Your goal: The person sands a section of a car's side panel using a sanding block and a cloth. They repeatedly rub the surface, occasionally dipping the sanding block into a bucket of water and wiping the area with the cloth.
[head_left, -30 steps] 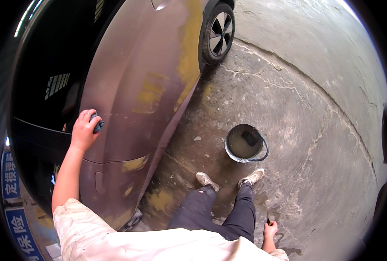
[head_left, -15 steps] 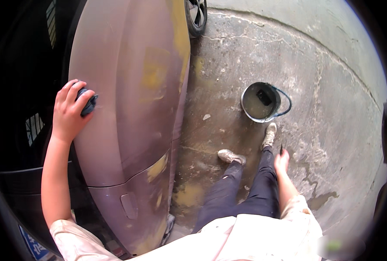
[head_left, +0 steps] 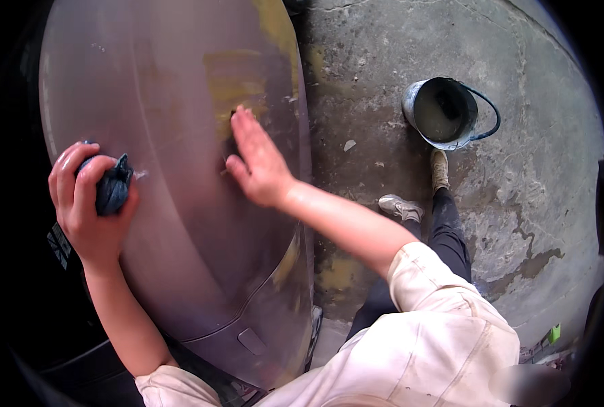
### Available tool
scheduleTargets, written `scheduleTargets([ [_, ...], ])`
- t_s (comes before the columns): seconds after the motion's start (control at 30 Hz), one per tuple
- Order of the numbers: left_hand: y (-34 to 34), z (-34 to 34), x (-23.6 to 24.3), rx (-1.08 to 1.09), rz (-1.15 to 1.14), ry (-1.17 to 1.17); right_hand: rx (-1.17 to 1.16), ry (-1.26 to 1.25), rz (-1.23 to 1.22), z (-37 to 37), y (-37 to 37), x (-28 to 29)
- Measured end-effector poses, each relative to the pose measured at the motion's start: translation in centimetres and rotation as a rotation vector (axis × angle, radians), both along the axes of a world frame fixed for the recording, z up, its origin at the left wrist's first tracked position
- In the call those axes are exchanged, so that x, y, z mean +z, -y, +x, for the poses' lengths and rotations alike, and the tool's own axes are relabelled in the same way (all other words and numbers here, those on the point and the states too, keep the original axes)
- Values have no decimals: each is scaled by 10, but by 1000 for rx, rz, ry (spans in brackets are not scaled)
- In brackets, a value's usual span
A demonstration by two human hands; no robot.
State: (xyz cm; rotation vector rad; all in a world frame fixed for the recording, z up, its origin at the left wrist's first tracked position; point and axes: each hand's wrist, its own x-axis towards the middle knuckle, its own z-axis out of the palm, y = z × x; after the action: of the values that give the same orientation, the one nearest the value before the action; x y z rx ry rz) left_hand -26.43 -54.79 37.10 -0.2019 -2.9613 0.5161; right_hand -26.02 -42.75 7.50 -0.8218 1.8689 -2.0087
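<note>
A crumpled dark blue cloth (head_left: 114, 188) is gripped in my left hand (head_left: 85, 203), the fingers curled round it, against the upper part of a pinkish-grey car panel (head_left: 186, 224). Whitish wet marks show beside the cloth. Over the middle of the panel is my right hand (head_left: 261, 159), its fingers straight and together, the thumb apart. Beneath those fingertips a thin dark piece (head_left: 234, 112) peeks out; most of it is hidden, and its kind cannot be made out. The fingertips lie at the lower edge of a yellowish patch (head_left: 230, 74) on the panel.
A metal bucket (head_left: 417, 102) with a dark handle stands on the stained concrete floor (head_left: 383, 54), holding murky liquid and a dark object. My shoes (head_left: 402, 206) are between the car and the bucket. More yellowish patches (head_left: 287, 261) mark the panel lower down.
My right hand has swung up from beside my leg onto the car panel, carrying the thin dark piece. My left hand still grips the cloth on the panel. The view has shifted closer to the car.
</note>
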Motion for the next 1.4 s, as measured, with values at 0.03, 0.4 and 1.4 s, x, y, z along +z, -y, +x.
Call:
scheduleTargets([
  [0.03,0,-2,-5,-5,-4,-7,-23,-11,-2,26,1,7],
  [0.4,0,-27,-8,31,-40,21,-209,-23,-23,-127,85,29],
  [1.4,0,-23,-10,87,-62,54,3,-32,-55,4,35,25],
])
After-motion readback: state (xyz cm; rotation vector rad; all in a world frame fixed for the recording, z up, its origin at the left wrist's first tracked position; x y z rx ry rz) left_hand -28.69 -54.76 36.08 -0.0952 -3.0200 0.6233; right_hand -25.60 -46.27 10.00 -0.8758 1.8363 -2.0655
